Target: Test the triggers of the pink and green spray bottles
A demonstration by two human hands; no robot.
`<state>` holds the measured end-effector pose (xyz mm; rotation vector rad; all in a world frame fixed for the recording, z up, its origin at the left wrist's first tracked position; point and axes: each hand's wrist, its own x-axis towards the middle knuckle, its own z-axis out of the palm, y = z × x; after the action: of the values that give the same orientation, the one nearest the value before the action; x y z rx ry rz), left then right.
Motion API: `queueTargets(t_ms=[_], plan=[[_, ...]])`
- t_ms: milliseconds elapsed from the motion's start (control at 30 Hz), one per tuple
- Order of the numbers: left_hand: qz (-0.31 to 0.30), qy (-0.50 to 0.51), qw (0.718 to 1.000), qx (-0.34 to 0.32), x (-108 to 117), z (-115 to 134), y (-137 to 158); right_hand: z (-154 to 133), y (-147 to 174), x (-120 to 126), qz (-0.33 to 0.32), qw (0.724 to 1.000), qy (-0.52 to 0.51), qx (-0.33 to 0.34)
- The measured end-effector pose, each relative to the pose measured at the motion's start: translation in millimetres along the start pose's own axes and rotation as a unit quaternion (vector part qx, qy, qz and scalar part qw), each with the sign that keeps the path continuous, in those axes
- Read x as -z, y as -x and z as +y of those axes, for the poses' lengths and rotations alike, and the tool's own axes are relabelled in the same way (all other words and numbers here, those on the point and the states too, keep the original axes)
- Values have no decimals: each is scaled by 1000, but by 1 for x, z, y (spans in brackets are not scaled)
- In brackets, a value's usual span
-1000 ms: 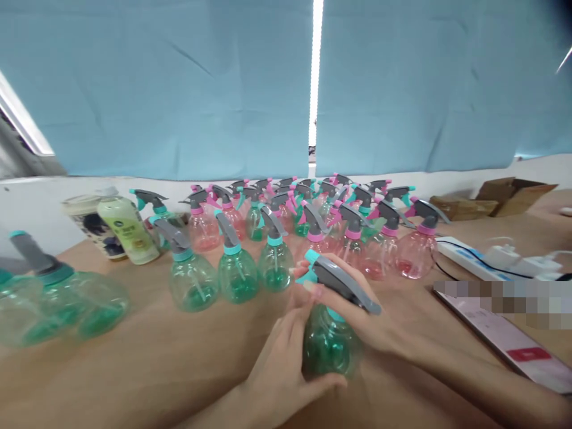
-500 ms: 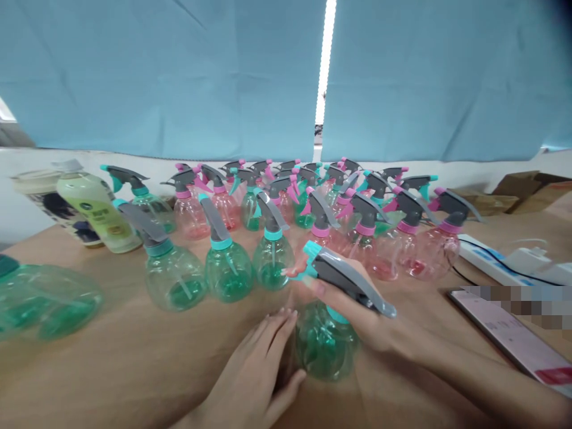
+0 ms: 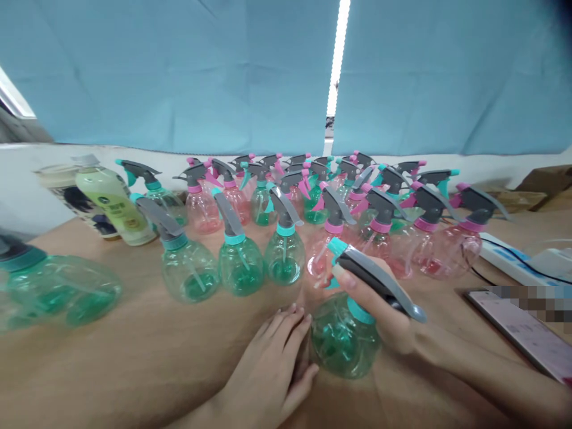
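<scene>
Fingers of my right hand [image 3: 379, 310] are wrapping the grey trigger head of a green spray bottle [image 3: 344, 336] standing on the worktop [image 3: 134, 357], while my left hand [image 3: 272, 369], open-palmed, is steadying its belly.

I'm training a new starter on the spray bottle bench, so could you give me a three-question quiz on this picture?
1. True or false: the right hand grips the trigger head of the green spray bottle.
2. What does the left hand touch? A) the pale lotion bottle B) the green spray bottle's body C) the phone
3. Fill in: the standing bottles behind have green or ____ bodies.

Key:
1. True.
2. B; the lotion bottle stands far left, the phone lies right.
3. Pink, as on the pink spray bottle.
</scene>
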<state>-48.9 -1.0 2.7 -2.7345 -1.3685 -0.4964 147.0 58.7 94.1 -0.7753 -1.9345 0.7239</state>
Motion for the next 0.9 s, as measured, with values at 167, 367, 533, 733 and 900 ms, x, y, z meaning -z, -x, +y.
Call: queueTargets(t_ms=[167,367,533,733,900], plan=[[-8,17,1000,11,1,0,0,4,7,-1,-12,999,-32,-30],[-13,37,999,12,0,-1,-2,8,8,0,-24,996,-63,-60],[-13,45,999,12,2,0,-3,8,5,0,-30,995,-81,-50],[-40,43,998,18,6,2,-5,12,6,-3,-28,994,-96,-42],[-37,46,998,17,6,3,-6,13,7,-2,-32,995,-82,-42]])
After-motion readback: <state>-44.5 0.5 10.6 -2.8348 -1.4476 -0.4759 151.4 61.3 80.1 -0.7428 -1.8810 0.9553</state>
